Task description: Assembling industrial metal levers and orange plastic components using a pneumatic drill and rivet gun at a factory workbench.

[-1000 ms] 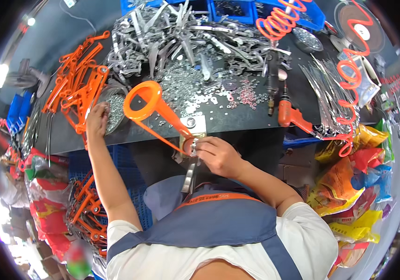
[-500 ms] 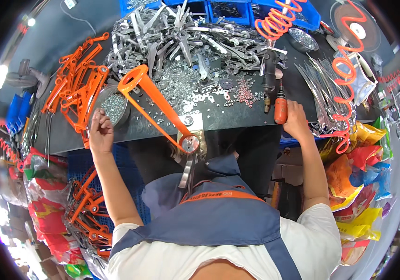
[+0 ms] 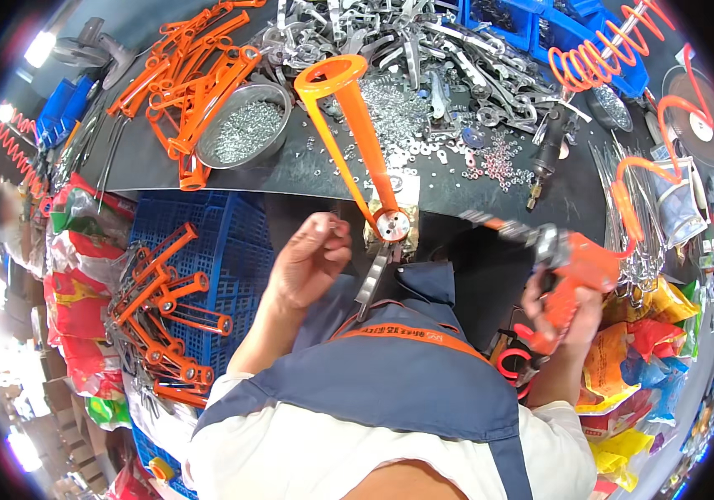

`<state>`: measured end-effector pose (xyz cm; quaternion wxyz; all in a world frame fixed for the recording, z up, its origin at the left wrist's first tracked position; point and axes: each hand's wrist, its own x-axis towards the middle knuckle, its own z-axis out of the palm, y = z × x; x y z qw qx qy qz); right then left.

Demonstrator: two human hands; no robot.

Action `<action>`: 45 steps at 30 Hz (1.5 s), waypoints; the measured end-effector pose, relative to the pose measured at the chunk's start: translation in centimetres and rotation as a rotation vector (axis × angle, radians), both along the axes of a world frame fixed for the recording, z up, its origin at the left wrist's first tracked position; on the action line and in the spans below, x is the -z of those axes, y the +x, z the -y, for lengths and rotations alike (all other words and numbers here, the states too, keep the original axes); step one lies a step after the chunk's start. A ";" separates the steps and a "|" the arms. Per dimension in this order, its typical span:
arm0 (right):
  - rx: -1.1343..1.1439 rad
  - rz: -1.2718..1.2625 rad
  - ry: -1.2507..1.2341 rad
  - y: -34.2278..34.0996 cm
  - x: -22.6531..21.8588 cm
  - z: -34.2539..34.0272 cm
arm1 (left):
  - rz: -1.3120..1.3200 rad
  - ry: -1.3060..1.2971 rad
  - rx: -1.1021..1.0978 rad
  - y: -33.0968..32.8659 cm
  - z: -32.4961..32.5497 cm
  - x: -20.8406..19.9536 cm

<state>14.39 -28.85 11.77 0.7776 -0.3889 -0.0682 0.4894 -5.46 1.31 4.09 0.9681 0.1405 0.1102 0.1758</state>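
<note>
My left hand [image 3: 309, 260] is closed in a pinch beside the lower end of an orange metal frame [image 3: 368, 154], just left of it. Whatever sits between its fingertips is too small to make out. The frame, shaped like a caulking gun's body with a ring at its far end, stands tilted at the bench edge over a small metal fixture [image 3: 409, 200]. A silver handle strip [image 3: 371, 282] extends from its round end toward my apron. My right hand [image 3: 569, 321] grips an orange power drill [image 3: 588, 265], its blurred bit pointing left toward the frame, apart from it.
A metal bowl of small fasteners [image 3: 246, 125] stands left on the bench, by piled orange frames [image 3: 207, 67]. Silver levers [image 3: 411, 42] heap at the back. A black air tool [image 3: 550, 143] hangs right near the orange coiled hose [image 3: 624, 183]. A blue crate [image 3: 232, 233] sits below left.
My left hand has moved right from beside the bowl to the frame's lower end. My right hand has lifted the drill off the bench edge and swung it nearer me. The view has shifted.
</note>
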 end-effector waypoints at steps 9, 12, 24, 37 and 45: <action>-0.262 0.318 -0.109 -3.2 -1.4 -6.5 | -0.015 0.120 0.066 0.1 2.0 -0.7; -0.265 0.373 -0.203 -3.5 -1.3 -7.6 | -0.020 0.107 0.060 -0.1 2.1 -0.4; -0.357 0.470 -0.153 -2.7 -1.0 -7.2 | -0.116 0.382 0.031 0.3 2.2 0.3; -0.305 0.527 -0.157 -2.0 -0.6 -6.5 | -0.344 0.726 -0.113 0.8 2.9 -0.8; -0.338 0.694 -0.337 0.9 -0.6 -7.5 | -0.353 2.058 -0.428 2.8 2.3 1.4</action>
